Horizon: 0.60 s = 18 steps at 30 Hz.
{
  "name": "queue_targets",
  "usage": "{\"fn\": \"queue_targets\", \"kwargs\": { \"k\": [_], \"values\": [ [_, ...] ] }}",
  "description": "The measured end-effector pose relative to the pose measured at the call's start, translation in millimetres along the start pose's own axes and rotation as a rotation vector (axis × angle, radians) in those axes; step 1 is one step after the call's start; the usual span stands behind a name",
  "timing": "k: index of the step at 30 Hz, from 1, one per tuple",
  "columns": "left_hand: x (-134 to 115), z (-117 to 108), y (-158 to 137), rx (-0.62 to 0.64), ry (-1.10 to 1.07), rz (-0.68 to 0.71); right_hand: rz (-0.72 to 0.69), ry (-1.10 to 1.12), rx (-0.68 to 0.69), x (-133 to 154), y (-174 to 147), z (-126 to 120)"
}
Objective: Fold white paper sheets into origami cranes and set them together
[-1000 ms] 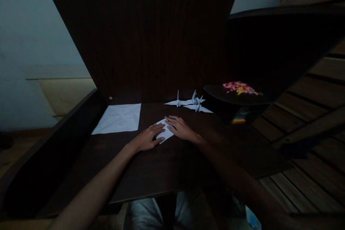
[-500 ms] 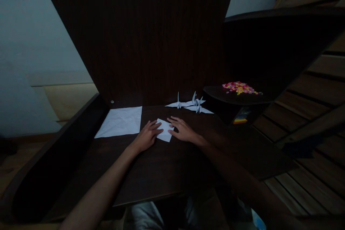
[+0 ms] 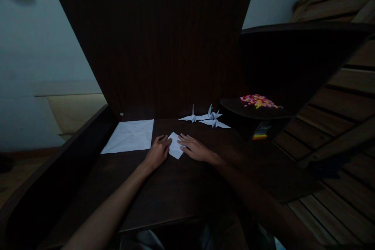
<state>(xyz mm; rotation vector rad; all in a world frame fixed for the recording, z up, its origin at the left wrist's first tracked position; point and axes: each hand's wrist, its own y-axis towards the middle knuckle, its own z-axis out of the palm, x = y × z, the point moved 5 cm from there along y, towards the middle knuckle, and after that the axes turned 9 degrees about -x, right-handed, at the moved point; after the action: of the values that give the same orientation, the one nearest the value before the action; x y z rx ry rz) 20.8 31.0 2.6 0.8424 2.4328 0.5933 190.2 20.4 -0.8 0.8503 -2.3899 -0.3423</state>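
A small folded piece of white paper point(image 3: 176, 149) lies nearly flat on the dark desk, one corner towards me. My left hand point(image 3: 158, 151) has bent fingers and closes on its left corner; the undersides of those fingers are hidden. Across from it, my right hand point(image 3: 195, 149) rests with its fingers stretched out, the tips lying over the right edge of the paper. Behind them stand several white origami cranes point(image 3: 215, 123) in a close group, wings spread. To the left of my hands is a larger creased white sheet point(image 3: 130, 136).
A dark upright panel point(image 3: 158, 54) closes off the back of the desk point(image 3: 164, 199). On a rounded shelf point(image 3: 234, 106) at the right lies a heap of small pink, red and yellow pieces point(image 3: 259, 100). A small yellow-and-dark item point(image 3: 260, 136) sits beneath it. A raised side board point(image 3: 58, 164) borders the left.
The folded paper has turned a little between my hands. My left fingers have bent and drawn back to its left corner. My right fingers lie straighter over its edge. The view has tilted slightly upward.
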Motion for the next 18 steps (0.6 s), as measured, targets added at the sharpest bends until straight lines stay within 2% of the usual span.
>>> {"fn": "queue_targets", "kwargs": {
  "k": [10, 15, 18],
  "values": [
    [2.0, -7.8, 1.9, -0.049, -0.074, -0.146, 0.050, -0.007, -0.012, -2.3, 0.7, -0.3],
    [-4.2, -17.2, 4.4, -0.097, -0.104, -0.104, 0.077, 0.024, -0.031, -4.6, 0.0, -0.7],
    [-10.5, -17.6, 4.7, -0.031, -0.140, -0.042, 0.061, 0.030, -0.033, -2.8, 0.3, -2.5]
  ]
}}
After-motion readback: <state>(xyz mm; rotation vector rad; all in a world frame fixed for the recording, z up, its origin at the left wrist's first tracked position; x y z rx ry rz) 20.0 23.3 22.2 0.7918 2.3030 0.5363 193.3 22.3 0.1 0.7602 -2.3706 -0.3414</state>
